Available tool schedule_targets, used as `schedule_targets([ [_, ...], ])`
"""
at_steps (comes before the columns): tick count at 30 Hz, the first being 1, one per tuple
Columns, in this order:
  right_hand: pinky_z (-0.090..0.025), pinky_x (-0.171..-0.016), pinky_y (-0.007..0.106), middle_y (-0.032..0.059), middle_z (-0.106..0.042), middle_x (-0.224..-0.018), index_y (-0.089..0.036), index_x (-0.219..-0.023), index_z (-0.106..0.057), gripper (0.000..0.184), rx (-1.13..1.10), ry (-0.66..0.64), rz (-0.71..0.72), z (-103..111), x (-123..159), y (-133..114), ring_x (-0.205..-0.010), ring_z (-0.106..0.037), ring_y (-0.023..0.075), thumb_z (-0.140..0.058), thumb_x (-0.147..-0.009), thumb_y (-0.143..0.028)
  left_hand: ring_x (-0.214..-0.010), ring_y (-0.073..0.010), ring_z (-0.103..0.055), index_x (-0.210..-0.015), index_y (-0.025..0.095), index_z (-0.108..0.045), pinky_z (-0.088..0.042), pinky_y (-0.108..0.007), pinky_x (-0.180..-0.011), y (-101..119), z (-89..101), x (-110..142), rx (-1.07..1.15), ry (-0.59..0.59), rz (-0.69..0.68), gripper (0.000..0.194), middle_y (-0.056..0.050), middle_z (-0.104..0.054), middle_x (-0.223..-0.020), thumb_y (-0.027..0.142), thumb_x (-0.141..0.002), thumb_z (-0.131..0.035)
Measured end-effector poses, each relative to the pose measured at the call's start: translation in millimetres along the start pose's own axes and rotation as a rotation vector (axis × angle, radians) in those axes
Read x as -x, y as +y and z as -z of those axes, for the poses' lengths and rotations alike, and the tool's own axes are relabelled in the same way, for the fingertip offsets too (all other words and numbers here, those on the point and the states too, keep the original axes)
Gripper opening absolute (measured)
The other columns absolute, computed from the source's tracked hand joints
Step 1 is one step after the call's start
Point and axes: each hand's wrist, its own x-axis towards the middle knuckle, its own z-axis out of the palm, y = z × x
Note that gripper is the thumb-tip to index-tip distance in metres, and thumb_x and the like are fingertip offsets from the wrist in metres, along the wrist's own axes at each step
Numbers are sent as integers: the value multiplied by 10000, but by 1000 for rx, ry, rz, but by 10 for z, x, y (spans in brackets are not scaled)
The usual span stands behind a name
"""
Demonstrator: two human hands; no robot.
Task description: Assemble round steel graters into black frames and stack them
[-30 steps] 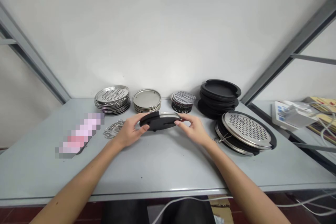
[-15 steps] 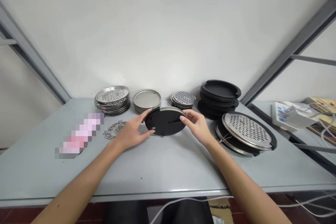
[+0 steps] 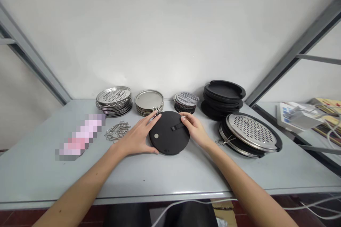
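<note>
A round black disc (image 3: 167, 134) is tipped up towards me on the grey table (image 3: 160, 170), showing its black underside with a small silver stud and a short black strap. My left hand (image 3: 138, 136) holds its left edge, fingers spread along the rim. My right hand (image 3: 194, 129) grips its upper right edge, fingertips at the strap.
Along the wall stand stacks of perforated metal plates (image 3: 114, 100), plain metal lids (image 3: 149, 101), small patterned discs (image 3: 185, 102) and black rings (image 3: 223, 98). A perforated plate in a black ring (image 3: 249, 133) lies right. Metal clips (image 3: 117, 130) lie left. A power strip (image 3: 295, 117) sits far right.
The disc was held edge-on and nearly flat; both hands have tilted it so that its black underside faces me, and it has come lower and nearer.
</note>
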Motion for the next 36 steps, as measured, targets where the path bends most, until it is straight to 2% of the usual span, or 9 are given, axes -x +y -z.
schedule_targets([
  [6, -482, -904, 410, 73, -689, -1085, -195, -1068, -645, 381, 180, -53, 48, -83, 7, 116, -1004, -629, 259, -468, -885, -479, -1373, -376, -270, -1490, 298, -179, -301, -511, -1103, -46, -2, 24, 29, -91, -27, 1151, -101, -232, -1537, 609, -560, -782],
  [14, -353, -1054, 476, 113, -598, -1237, -193, -1103, -652, 411, 441, -63, 248, -130, 60, 79, -1191, -508, 285, -483, -888, -500, -1385, -414, -216, -1487, 285, -207, -285, -535, -1102, -22, -57, 40, 59, -141, -29, 1246, -123, -139, -1561, 638, -455, -810],
  [21, -296, -1085, 518, 147, -550, -1275, -164, -1078, -661, 436, 608, -139, 287, -172, 70, 182, -1277, -404, 320, -533, -854, -516, -1377, -402, -243, -1478, 296, -232, -292, -524, -1102, 5, -65, 44, 78, -215, -7, 1202, -113, -193, -1545, 645, -476, -796],
  [23, -273, -1096, 533, 155, -486, -1347, -163, -1088, -650, 435, 636, -96, 272, -195, 65, 199, -1339, -323, 336, -537, -850, -509, -1376, -400, -245, -1470, 296, -260, -293, -516, -1102, 11, -61, 44, 77, -229, 11, 1176, -109, -192, -1544, 647, -481, -794],
  [25, -259, -1107, 532, 163, -413, -1408, -156, -1123, -626, 426, 656, 18, 250, -183, 47, 199, -1373, -268, 339, -539, -852, -473, -1374, -400, -247, -1460, 295, -290, -290, -508, -1106, 20, -63, 42, 80, -232, 23, 1149, -104, -185, -1547, 654, -487, -787],
  [27, -276, -1105, 511, 176, -399, -1410, -141, -1149, -605, 421, 660, 130, 237, -117, 17, 176, -1355, -310, 330, -538, -852, -433, -1377, -395, -243, -1455, 298, -301, -288, -504, -1109, 27, -73, 39, 77, -230, 32, 1129, -97, -174, -1550, 669, -499, -773],
  [29, -330, -1079, 483, 182, -458, -1357, -134, -1130, -609, 396, 646, 166, 233, -11, -13, 138, -1290, -412, 313, -533, -855, -410, -1384, -388, -233, -1460, 303, -286, -289, -506, -1108, 32, -91, 35, 67, -220, 45, 1125, -95, -166, -1553, 685, -512, -757],
  [33, -458, -950, 426, 118, -627, -1157, -172, -1078, -621, 301, 613, 76, 253, 143, -24, 61, -1099, -574, 262, -492, -888, -368, -1396, -387, -209, -1473, 290, -256, -292, -514, -1104, 33, -163, 29, 47, -185, 115, 1125, -112, -142, -1558, 715, -540, -719],
  [36, -492, -892, 400, 94, -660, -1098, -187, -1073, -621, 268, 630, -33, 310, 103, 16, 41, -1048, -597, 246, -499, -891, -341, -1396, -401, -194, -1475, 241, -265, -295, -524, -1100, 41, -238, 24, 32, -128, 179, 1125, -139, -154, -1553, 737, -558, -689],
])
